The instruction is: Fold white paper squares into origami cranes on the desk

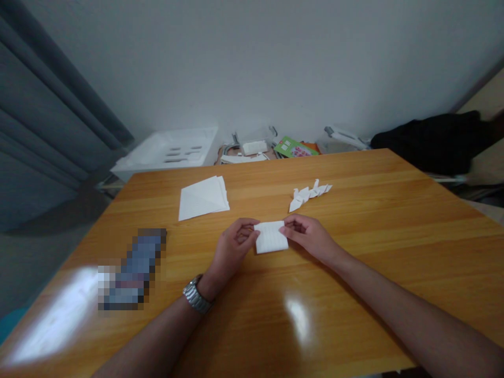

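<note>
A small folded sheet of lined white paper (271,239) is held just over the wooden table, or resting on it; I cannot tell which. My left hand (238,241) pinches its upper left corner between thumb and fingers, and a metal watch sits on that wrist. At the upper right corner, my right hand (305,233) grips the same paper with thumb and curled fingers. Just beyond my right hand stand folded white paper figures (309,194) shaped like birds. A stack of white paper sheets (202,198) lies farther back on the left.
A blurred-out phone-like object (136,270) lies on the left of the wooden table (374,210). Behind the far edge are a white foam tray (169,149), a green booklet (295,148) and a dark cloth (433,142). A grey curtain (47,100) hangs at left.
</note>
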`<state>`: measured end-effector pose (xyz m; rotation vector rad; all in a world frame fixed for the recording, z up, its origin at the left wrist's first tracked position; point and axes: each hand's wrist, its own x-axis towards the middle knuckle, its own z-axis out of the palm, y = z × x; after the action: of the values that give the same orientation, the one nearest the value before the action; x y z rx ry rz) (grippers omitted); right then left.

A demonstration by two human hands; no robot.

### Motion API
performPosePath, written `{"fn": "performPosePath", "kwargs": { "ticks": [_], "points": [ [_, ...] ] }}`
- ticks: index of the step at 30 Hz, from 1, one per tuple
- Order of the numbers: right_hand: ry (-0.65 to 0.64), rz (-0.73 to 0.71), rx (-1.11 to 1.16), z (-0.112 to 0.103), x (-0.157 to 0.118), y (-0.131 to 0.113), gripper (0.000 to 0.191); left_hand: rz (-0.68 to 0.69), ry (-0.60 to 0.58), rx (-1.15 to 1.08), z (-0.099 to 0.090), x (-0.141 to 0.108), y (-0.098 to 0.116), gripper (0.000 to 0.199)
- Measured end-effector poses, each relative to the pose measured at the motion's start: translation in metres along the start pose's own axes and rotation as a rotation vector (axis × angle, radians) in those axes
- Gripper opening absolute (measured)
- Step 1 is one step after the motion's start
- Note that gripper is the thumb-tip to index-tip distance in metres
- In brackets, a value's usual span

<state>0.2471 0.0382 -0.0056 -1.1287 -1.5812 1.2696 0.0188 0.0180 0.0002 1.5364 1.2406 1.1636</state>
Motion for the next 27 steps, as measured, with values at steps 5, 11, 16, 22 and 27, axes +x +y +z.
{"fn": "performPosePath", "kwargs": {
  "ticks": [5, 11, 16, 22, 27],
  "points": [
    [0.001, -0.006, -0.006, -0.0001, -0.0004, -0.0009, 0.025, -0.011, 0.000, 0.000, 0.0003, -0.0010, 0.0006, 0.028],
    [-0.005, -0.016, 0.009, -0.0004, -0.0004, -0.0005, 0.025, -0.006, 0.001, -0.058, 0.0013, 0.0000, -0.0026, 0.028],
    [-0.021, -0.009, 0.019, -0.0005, -0.0005, -0.0006, 0.026, -0.005, 0.000, -0.049, 0.0012, 0.0000, -0.0035, 0.027],
    [-0.094, 0.010, 0.048, -0.0014, -0.0019, -0.0010, 0.028, 0.014, -0.033, 0.015, 0.0001, -0.0014, -0.0031, 0.024],
    [-0.167, -0.030, -0.017, -0.0009, -0.0048, -0.0042, 0.029, 0.080, -0.129, 0.058, 0.0023, -0.0044, -0.0034, 0.022]
  ]
}}
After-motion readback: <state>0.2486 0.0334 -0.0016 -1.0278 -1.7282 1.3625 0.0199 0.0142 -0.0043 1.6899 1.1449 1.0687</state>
